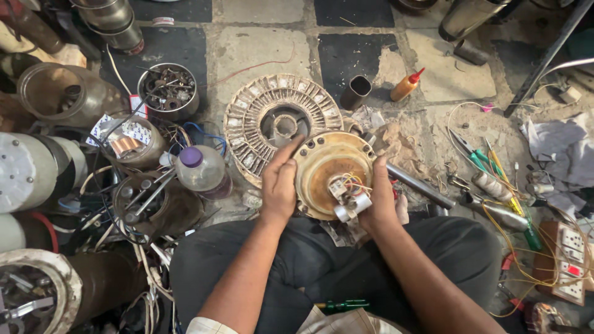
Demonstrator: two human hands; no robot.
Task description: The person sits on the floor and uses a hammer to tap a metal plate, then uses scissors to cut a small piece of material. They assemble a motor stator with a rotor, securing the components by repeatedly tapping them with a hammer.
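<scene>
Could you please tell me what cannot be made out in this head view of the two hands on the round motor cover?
- Head view: the left hand hides the left rim of the round motor cover.
- The right hand covers its right rim; that hand's fingertips are hidden.
- The cover overlaps part of the wound stator behind.
- The contents of the metal tin are too small to identify.
- The socket board is cut off by the right edge.
</scene>
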